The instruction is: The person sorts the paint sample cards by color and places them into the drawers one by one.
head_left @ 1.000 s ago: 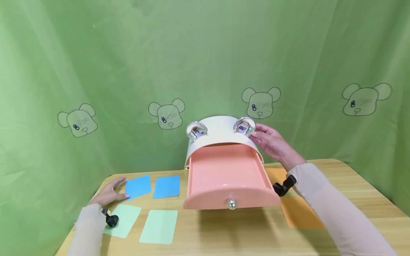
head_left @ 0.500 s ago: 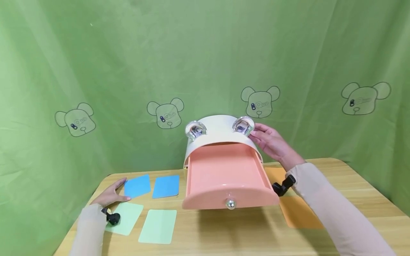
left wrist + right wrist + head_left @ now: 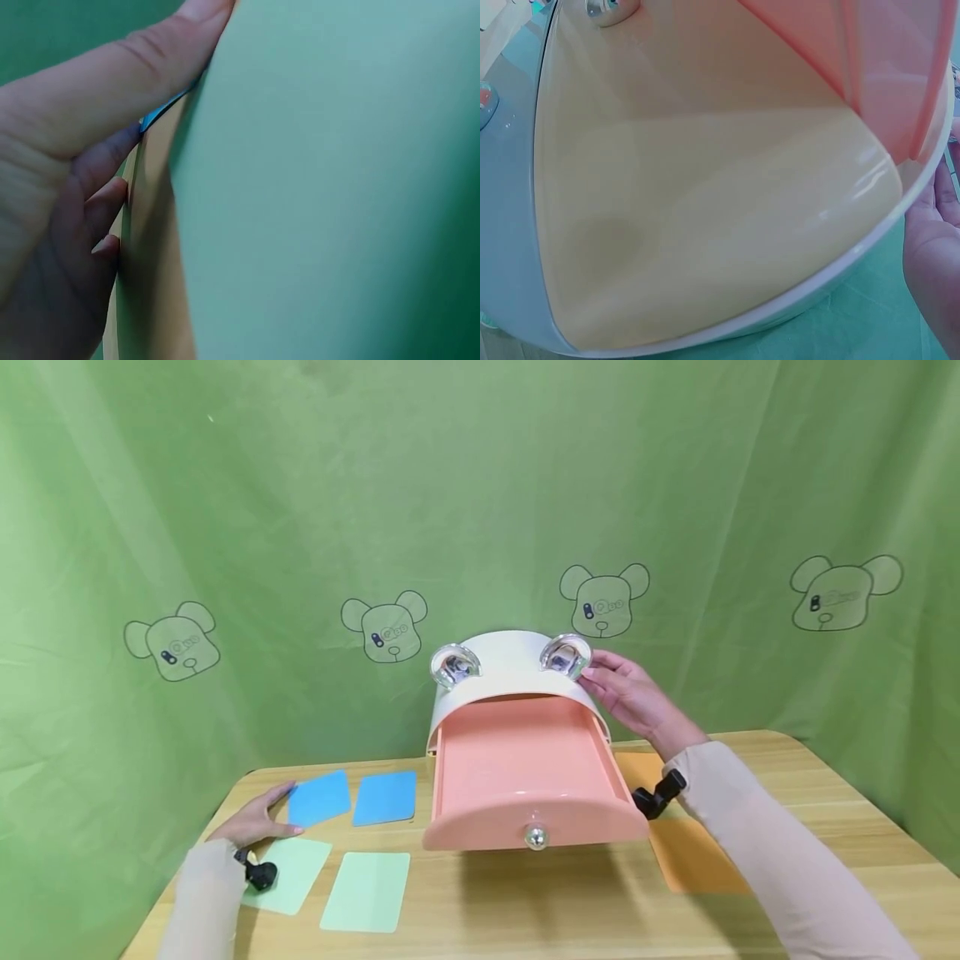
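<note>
A white drawer box [image 3: 510,660] with two silver eyes stands at the back of the table, its pink drawer [image 3: 525,747] pulled out. My right hand [image 3: 633,697] touches the box's right side by the right eye; part of its fingers is hidden behind that eye. My left hand [image 3: 251,822] rests at the left edge of a blue card [image 3: 320,797], thumb and fingers spread around that edge. In the left wrist view, a corner of the blue card [image 3: 159,114] shows between thumb and fingers. Under the pink drawer, a beige drawer front [image 3: 705,187] is closed.
Beside the held-side blue card lies a second blue card [image 3: 384,797]. Two pale green cards, one [image 3: 365,892] nearer the middle and one [image 3: 296,872] by the left wrist, lie in front. Orange cards [image 3: 693,860] lie under the right forearm. A green curtain [image 3: 480,493] hangs behind.
The head view has shifted slightly, so everything sits a little further left. Both hands stay where they were, the left at the blue card and the right at the box.
</note>
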### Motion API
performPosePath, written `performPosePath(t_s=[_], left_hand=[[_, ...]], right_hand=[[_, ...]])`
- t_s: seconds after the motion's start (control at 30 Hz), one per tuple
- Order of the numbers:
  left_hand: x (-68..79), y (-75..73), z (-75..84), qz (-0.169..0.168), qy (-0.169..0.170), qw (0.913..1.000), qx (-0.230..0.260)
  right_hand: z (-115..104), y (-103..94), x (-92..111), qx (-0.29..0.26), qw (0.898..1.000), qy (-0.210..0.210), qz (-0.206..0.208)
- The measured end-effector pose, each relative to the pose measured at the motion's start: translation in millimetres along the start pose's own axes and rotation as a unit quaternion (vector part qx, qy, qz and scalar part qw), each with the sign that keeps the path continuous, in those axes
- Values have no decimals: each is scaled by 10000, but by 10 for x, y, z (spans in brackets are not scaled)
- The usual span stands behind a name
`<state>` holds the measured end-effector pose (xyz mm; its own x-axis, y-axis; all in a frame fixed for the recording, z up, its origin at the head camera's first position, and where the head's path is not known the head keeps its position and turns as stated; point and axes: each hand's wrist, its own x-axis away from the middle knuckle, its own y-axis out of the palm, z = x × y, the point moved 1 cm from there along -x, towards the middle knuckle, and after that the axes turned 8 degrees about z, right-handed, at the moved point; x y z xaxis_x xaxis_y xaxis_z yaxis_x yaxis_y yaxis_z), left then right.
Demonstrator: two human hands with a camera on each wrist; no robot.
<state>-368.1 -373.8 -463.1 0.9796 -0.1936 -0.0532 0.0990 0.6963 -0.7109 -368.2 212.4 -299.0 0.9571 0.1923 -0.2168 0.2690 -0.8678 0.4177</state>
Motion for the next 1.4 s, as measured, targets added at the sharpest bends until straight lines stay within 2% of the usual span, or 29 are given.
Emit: performPosePath(t_s=[0.13, 0.3, 0.6, 0.7, 0.8, 0.97, 1.17, 1.27, 1.4], left_hand=[[7, 1, -22, 102, 87, 9998, -166], [52, 12, 50, 255, 134, 9989, -380], [64, -24, 45, 372, -179, 9991, -43], [101, -88, 140, 421, -130, 9989, -165], [139, -167, 340, 566, 221, 9972, -431], [180, -294, 766, 821, 918, 9894, -766], [276, -366, 1365, 894, 1426, 9817, -889], [357, -364, 1677, 895, 1595, 9797, -825], [470, -338, 2081, 771, 1761, 9805, -405]], right_hand=[[3, 0, 1, -42, 10000, 9, 55], [3, 10, 11, -39, 9999, 5, 96], [-4, 24, 14, -81, 9999, 22, 83], [0, 27, 10, -105, 9999, 34, 105], [1, 27, 14, -91, 9998, 37, 169], [-1, 12, 30, -9, 9998, -13, 193], [10, 14, 34, -47, 9998, -32, 210], [12, 13, 34, -50, 9998, -21, 201], [8, 13, 35, -49, 9998, -7, 190]])
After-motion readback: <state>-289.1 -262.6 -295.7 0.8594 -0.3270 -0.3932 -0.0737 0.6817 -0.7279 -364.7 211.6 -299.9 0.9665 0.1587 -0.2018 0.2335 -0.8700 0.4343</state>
